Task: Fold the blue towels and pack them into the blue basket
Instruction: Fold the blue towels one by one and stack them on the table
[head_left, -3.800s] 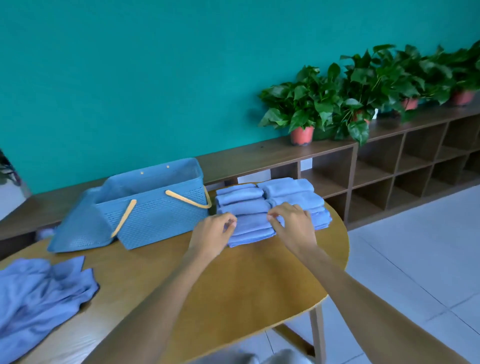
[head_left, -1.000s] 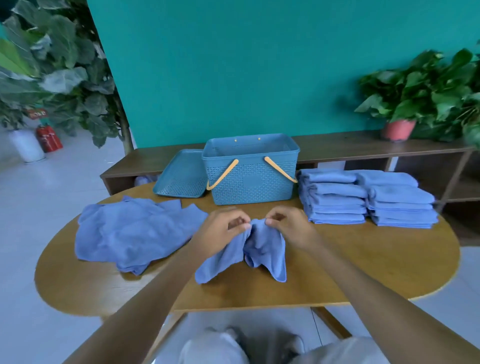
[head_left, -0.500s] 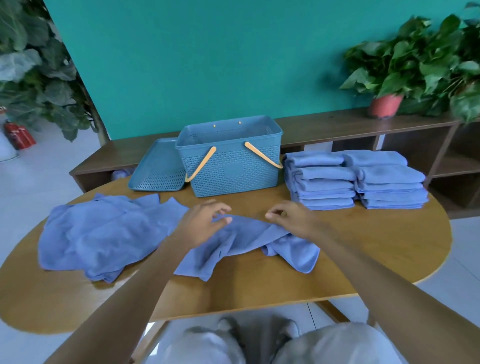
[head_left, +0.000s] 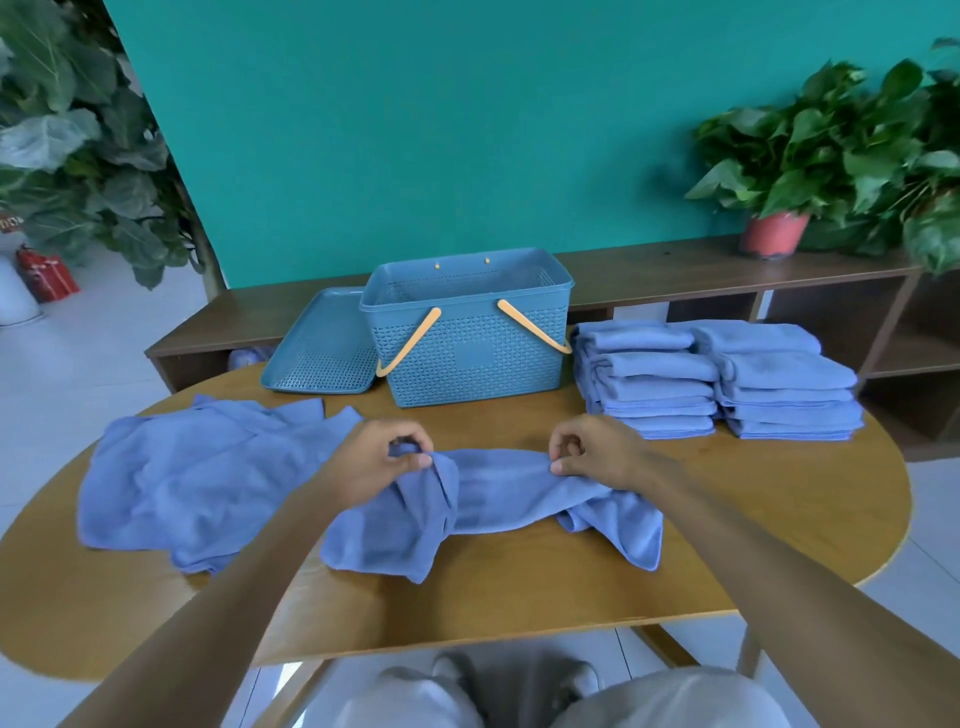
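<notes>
Teal wall behind, an oval wooden table (head_left: 519, 597) carries a blue perforated plastic basket (head_left: 467, 353) with two stacks of folded blue towels (head_left: 717, 379) to its right. Left hand (head_left: 371, 462) and right hand (head_left: 597, 454) each pinch a rumpled blue towel (head_left: 498, 493) at its upper edge, near a loose towel heap (head_left: 202, 478).

Both forearms reaching forward, slightly converging. Left hand (head_left: 371, 462) pinching cloth edge (thumb against curled fingers). Right hand (head_left: 597, 451) pinching same edge, knuckles up; hands held well apart.
</notes>
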